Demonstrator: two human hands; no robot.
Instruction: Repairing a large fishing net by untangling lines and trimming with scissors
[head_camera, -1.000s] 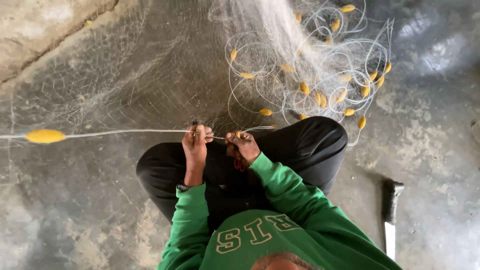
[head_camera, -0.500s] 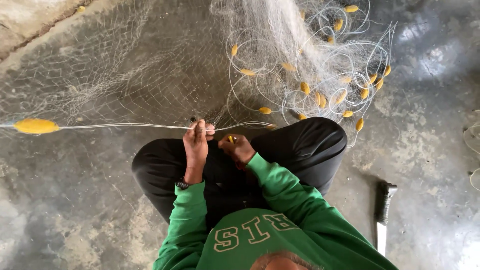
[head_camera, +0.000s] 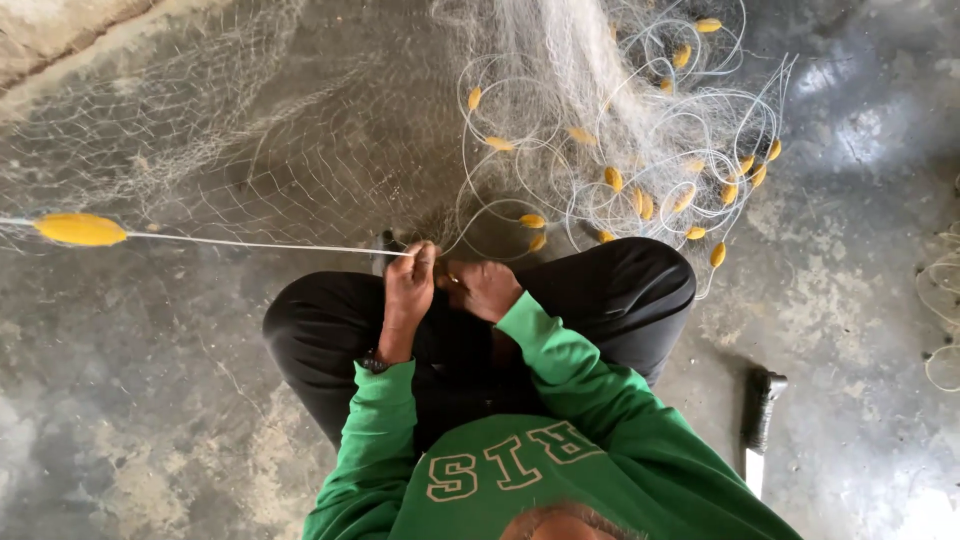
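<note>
Fine translucent net (head_camera: 300, 150), rough concrete floor (head_camera: 130, 400)

We see a pale, whitish fishing net (head_camera: 300, 150) of fine diamond mesh across the upper frame, dotted upper right with yellow floats (head_camera: 612, 178); one larger yellow float (head_camera: 80, 229) sits at left. Our sleeves (head_camera: 560, 360) are bright green, trousers (head_camera: 620, 290) black, floor (head_camera: 130, 400) mottled grey.

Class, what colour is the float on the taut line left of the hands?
Yellow float, clearest in the head view.
</note>
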